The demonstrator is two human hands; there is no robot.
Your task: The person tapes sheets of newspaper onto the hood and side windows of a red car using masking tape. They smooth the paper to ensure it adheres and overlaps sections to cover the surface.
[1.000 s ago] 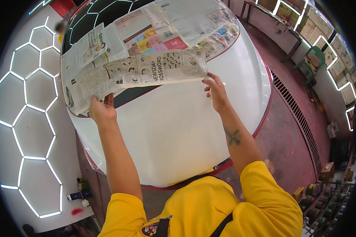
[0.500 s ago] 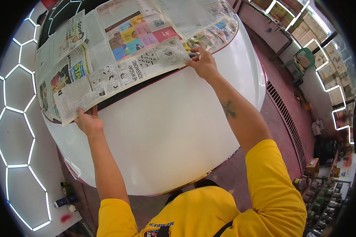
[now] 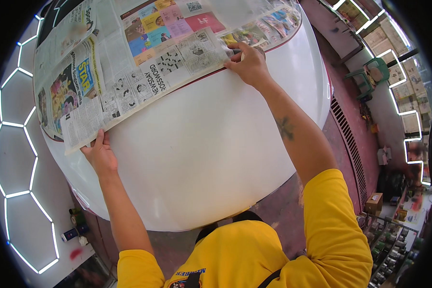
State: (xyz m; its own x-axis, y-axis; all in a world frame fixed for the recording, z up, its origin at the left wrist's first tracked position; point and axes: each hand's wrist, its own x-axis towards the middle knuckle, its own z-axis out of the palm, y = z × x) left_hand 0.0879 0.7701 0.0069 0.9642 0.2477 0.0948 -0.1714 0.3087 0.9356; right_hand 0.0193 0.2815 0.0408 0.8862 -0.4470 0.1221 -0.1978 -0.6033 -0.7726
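Observation:
A newspaper sheet (image 3: 125, 96) with comics and a crossword lies along the border of a white car panel (image 3: 197, 144). Its near edge reaches the panel, with a thin dark red line showing toward the right. My left hand (image 3: 101, 156) pinches the sheet's lower left corner between thumb and fingers. At the right end of the same edge, my right hand (image 3: 248, 65) is closed on the paper, thumb below and fingers above. A pale rounded thing shows partly behind that hand; I cannot make out what it is.
More newspaper (image 3: 269, 31) covers the car beyond. A green chair (image 3: 369, 77) stands by the right wall, near a floor grate (image 3: 348, 144). Shelves of cans (image 3: 389, 245) and a cardboard box (image 3: 374, 204) are at the lower right. Lit hexagon strips (image 3: 18, 125) line the left wall.
The newspaper's near edge has come down toward me, covering the dark strip that showed beneath it. My left hand has shifted left and down with its corner; my right hand stays at its end.

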